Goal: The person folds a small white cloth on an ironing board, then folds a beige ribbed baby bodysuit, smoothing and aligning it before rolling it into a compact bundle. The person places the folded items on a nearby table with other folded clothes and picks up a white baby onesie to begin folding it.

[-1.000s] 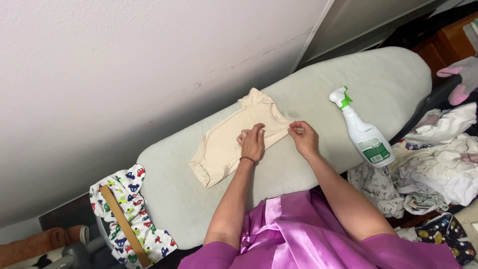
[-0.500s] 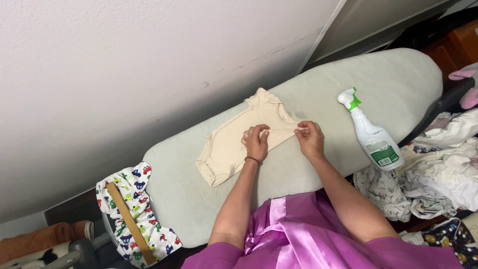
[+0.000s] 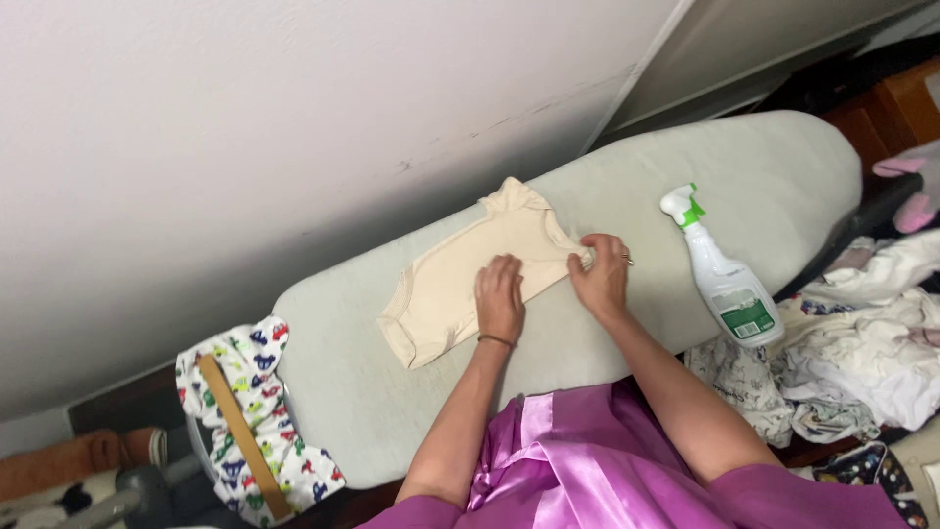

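Taking the ironing board point(image 3: 411, 411) as landmark: off its left end hangs one white cloth printed with small coloured cars point(image 3: 257, 423), a tan strap lying across it. On the board's middle lies one cream baby bodysuit point(image 3: 460, 269), spread flat, neck end toward the wall. The left hand point(image 3: 499, 297) rests on it, palm down and fingers flat, pressing and gripping nothing. Just right of it, the right hand point(image 3: 599, 274) pinches the bodysuit's near sleeve edge between thumb and fingers. Farther right on the board lies one white spray bottle point(image 3: 725, 279) with a green trigger and a green rectangular label. Beyond the board's right edge sits one heap of pale laundry point(image 3: 862, 343).
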